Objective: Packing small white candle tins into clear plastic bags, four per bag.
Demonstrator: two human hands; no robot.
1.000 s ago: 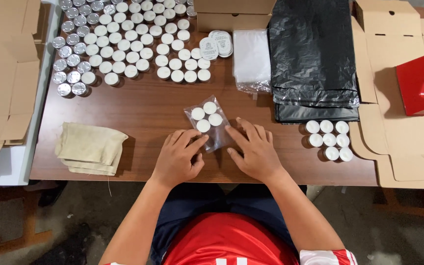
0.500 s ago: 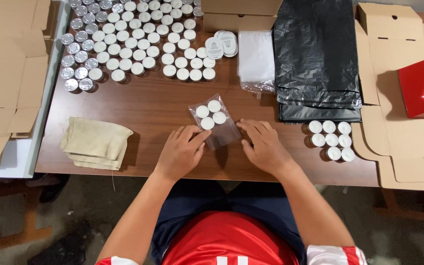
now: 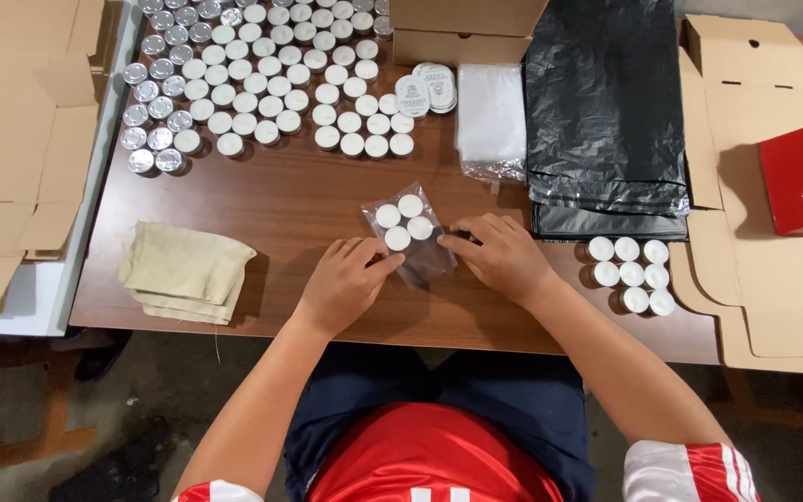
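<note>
L hand (image 3: 344,284) and R hand (image 3: 499,253) pinch clear bag (image 3: 408,234) w/ four tealights (image 3: 403,222), flat on wooden table (image 3: 281,204).

A small clear plastic bag (image 3: 408,234) with four white tealights lies at mid-counter. Behind it sits a stack of round white labels (image 3: 427,91) with dark print, just beside a pile of clear bags (image 3: 491,121). Right of those lies a stack of black plastic bags (image 3: 604,112). Brown cardboard boxes (image 3: 462,28) stand at the far edge, flattened cartons (image 3: 20,139) on the left.
</note>
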